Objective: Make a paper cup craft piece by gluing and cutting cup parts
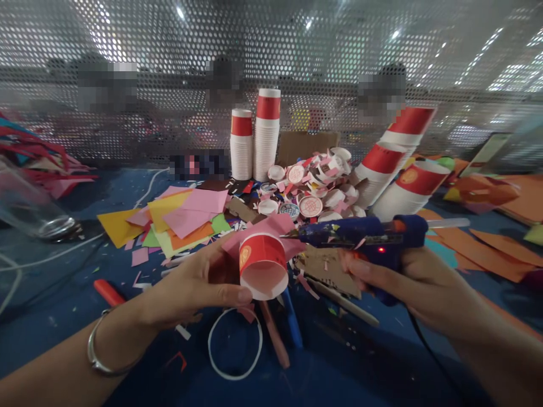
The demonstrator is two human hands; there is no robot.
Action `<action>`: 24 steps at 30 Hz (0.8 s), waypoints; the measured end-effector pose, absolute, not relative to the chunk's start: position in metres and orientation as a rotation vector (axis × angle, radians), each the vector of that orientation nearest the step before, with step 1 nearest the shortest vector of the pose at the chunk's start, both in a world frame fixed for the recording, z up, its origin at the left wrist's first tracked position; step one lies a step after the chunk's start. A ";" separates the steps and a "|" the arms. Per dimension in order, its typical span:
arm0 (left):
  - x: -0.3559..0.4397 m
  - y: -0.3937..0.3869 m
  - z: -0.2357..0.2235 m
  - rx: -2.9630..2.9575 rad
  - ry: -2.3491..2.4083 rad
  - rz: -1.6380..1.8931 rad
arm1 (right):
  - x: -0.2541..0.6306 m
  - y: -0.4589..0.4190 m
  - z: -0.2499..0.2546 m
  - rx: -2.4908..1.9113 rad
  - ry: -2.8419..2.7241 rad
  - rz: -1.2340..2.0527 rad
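Note:
In the middle of the head view, my left hand [190, 288] is closed around a cut-down red and white paper cup [263, 254], its open end tilted towards me. Pink paper [280, 225] stands out behind the cup's far end. My right hand [399, 277] grips a blue glue gun [365, 232] with a small red light lit. A clear glue stick [449, 223] sticks out of its back. The nozzle is at the pink paper; whether it touches is too small to tell. Below the cup lie a white ring [235, 345], a brown stick [275, 333] and a blue pen-like stick [293, 319].
Stacked paper cups [267, 135] stand at the back, and more cup stacks [382, 164] lean on the right. Between them is a heap of cut cup pieces [309, 203]. Coloured paper [190, 215] lies left; a clear jar [38, 198] is far left. A perforated screen [297, 51] stands behind.

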State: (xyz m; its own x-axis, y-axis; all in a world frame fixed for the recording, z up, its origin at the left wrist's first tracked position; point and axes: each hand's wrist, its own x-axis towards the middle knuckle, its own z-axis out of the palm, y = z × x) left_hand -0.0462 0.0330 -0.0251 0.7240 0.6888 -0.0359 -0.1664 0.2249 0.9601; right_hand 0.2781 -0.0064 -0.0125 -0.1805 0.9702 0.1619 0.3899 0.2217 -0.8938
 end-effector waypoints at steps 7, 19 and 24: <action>-0.045 0.033 -0.026 1.284 0.509 0.601 | 0.275 -0.008 -0.010 -1.308 -1.807 0.881; -0.047 0.034 -0.022 1.359 0.510 0.590 | 0.271 -0.006 -0.006 -1.290 -1.857 0.852; -0.046 0.032 -0.018 1.402 0.538 0.607 | 0.272 -0.008 -0.007 -1.299 -1.877 0.851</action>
